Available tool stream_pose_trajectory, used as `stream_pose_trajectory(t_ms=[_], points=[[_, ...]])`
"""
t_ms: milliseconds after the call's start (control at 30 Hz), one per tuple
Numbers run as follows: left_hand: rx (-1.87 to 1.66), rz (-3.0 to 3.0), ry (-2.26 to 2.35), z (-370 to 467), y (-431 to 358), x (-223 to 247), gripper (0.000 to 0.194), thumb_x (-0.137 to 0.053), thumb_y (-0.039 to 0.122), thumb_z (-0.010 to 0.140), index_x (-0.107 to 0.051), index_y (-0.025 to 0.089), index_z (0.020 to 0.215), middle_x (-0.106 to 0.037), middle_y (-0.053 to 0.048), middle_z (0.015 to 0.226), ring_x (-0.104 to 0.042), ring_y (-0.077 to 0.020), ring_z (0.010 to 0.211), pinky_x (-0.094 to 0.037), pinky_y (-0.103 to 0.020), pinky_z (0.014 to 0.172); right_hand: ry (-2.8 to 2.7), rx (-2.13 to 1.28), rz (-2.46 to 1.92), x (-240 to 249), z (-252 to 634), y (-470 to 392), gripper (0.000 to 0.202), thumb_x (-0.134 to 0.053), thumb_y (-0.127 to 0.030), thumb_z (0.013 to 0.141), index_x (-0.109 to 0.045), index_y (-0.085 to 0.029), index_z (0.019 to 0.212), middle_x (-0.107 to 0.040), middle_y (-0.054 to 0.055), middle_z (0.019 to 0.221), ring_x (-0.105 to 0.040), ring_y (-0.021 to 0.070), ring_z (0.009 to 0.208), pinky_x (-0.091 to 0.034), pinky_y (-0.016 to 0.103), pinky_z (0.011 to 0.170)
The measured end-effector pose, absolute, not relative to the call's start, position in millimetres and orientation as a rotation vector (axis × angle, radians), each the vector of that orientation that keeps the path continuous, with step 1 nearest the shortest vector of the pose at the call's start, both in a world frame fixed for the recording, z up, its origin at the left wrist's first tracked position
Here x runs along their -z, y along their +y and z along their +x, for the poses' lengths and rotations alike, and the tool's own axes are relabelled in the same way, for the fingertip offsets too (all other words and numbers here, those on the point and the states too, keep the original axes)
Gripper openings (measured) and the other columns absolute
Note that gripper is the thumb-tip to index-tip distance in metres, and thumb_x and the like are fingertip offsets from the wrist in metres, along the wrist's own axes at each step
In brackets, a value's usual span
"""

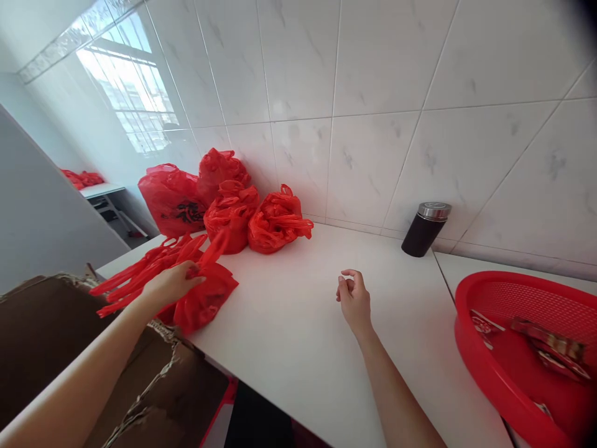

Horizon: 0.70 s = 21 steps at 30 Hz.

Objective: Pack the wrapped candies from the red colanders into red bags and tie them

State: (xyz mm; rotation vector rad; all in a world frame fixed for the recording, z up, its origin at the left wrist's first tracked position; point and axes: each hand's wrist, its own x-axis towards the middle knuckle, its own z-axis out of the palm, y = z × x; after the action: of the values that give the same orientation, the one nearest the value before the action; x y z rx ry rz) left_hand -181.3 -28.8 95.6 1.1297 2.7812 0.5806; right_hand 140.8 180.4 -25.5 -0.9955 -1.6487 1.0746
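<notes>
My left hand (175,283) is closed on a red plastic bag (205,305) in a loose pile of flat red bags at the table's left edge. Long bag handles (128,280) trail off to the left under and beyond my wrist. My right hand (354,302) hovers over the middle of the white table (289,336). Its fingers are loosely curled, a gap shows between thumb and forefinger, and nothing is seen in them. Behind the pile stand several filled red bags, among them a knotted one (280,221) and a larger one with black print (172,196).
A dark flask with a silver lid (420,230) stands near the tiled wall (373,155). At the right, a red plastic basket (480,367) holds a few small wrapped packets (555,342). An opened cardboard box (56,336) sits below the table's left edge.
</notes>
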Motion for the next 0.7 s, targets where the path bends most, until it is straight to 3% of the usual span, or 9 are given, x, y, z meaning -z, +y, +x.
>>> stream_pose_trajectory(t_ms=[100,167,233,300,367,433,500,567,700], points=[[-0.363,1.106,2.956,-177.6,-39.3,-94.6,0.051,-0.052,0.048,0.08,-0.056,0.014,0.119,-0.061,-0.019,0.116,-0.056,-0.0399,0.104,-0.04,-0.055,0.087,-1.68,-1.077,-1.017,27.1,139.6,179.4,0.023,-0.043,-0.046,0.091,-0.048,-0.025,0.1,-0.055,-0.006,0.058,-0.057,0.0148,0.054,-0.044,0.025,0.058],[-0.286,1.191,2.953,-161.5,-38.7,-92.6,0.053,-0.042,0.049,0.086,-0.049,0.018,0.128,-0.051,-0.02,0.134,-0.048,-0.0415,0.119,-0.037,-0.056,0.091,-1.703,-1.081,-1.028,27.1,139.3,178.4,0.023,-0.042,-0.046,0.091,-0.048,-0.025,0.101,-0.055,-0.006,0.058,-0.057,0.0149,0.054,-0.044,0.025,0.058],[-0.203,1.314,2.801,-142.1,-34.7,-86.8,0.045,-0.042,0.052,0.086,-0.057,0.024,0.118,-0.06,-0.013,0.125,-0.055,-0.0356,0.111,-0.043,-0.047,0.086,-1.727,-1.085,-1.033,27.5,139.2,177.6,0.023,-0.042,-0.045,0.092,-0.048,-0.025,0.101,-0.055,-0.006,0.058,-0.057,0.0152,0.055,-0.043,0.026,0.058],[-0.114,1.4,2.577,-126.0,-29.0,-78.1,0.035,-0.051,0.053,0.082,-0.066,0.027,0.099,-0.071,-0.005,0.101,-0.065,-0.0277,0.091,-0.047,-0.037,0.076,-1.744,-1.081,-1.037,29.8,138.8,178.0,0.023,-0.041,-0.045,0.092,-0.048,-0.026,0.101,-0.055,-0.006,0.059,-0.057,0.0156,0.056,-0.043,0.026,0.058],[-0.06,1.449,2.408,-116.4,-20.5,-70.7,0.029,-0.058,0.052,0.077,-0.07,0.027,0.086,-0.073,-0.001,0.085,-0.067,-0.023,0.078,-0.048,-0.03,0.067,-1.76,-1.08,-1.042,35.1,137.4,179.6,0.022,-0.041,-0.045,0.092,-0.048,-0.026,0.102,-0.055,-0.006,0.059,-0.057,0.0161,0.056,-0.044,0.027,0.059],[-0.071,1.498,2.355,-112.5,-5.0,-69.1,0.028,-0.059,0.051,0.076,-0.071,0.027,0.083,-0.074,-0.001,0.082,-0.068,-0.0217,0.074,-0.047,-0.028,0.063,-1.778,-1.09,-1.049,43.0,134.9,182.0,0.022,-0.041,-0.044,0.091,-0.048,-0.027,0.102,-0.055,-0.006,0.059,-0.057,0.0163,0.056,-0.044,0.028,0.06],[-0.162,1.577,2.403,-111.7,20.8,-75.4,0.03,-0.055,0.05,0.08,-0.07,0.027,0.092,-0.074,-0.001,0.088,-0.068,-0.0223,0.079,-0.048,-0.03,0.066,-1.793,-1.104,-1.056,51.6,131.7,184.6,0.021,-0.041,-0.044,0.09,-0.049,-0.027,0.1,-0.053,-0.007,0.058,-0.056,0.0166,0.055,-0.044,0.028,0.059],[-0.326,1.672,2.508,-111.7,56.4,-87.5,0.034,-0.047,0.047,0.087,-0.064,0.027,0.109,-0.071,-0.004,0.106,-0.065,-0.0243,0.095,-0.048,-0.033,0.078,-1.792,-1.111,-1.058,58.6,129.2,186.7,0.02,-0.042,-0.043,0.089,-0.051,-0.027,0.098,-0.052,-0.007,0.057,-0.055,0.0167,0.054,-0.043,0.027,0.055],[-0.636,1.798,2.651,-112.5,134.5,-105.9,0.039,-0.035,0.035,0.097,-0.048,0.026,0.132,-0.052,-0.008,0.138,-0.045,-0.0265,0.128,-0.039,-0.041,0.101,-1.773,-1.128,-1.035,63.2,128.8,187.8,0.021,-0.041,-0.043,0.089,-0.052,-0.027,0.097,-0.051,-0.007,0.056,-0.054,0.0157,0.051,-0.041,0.025,0.048]])
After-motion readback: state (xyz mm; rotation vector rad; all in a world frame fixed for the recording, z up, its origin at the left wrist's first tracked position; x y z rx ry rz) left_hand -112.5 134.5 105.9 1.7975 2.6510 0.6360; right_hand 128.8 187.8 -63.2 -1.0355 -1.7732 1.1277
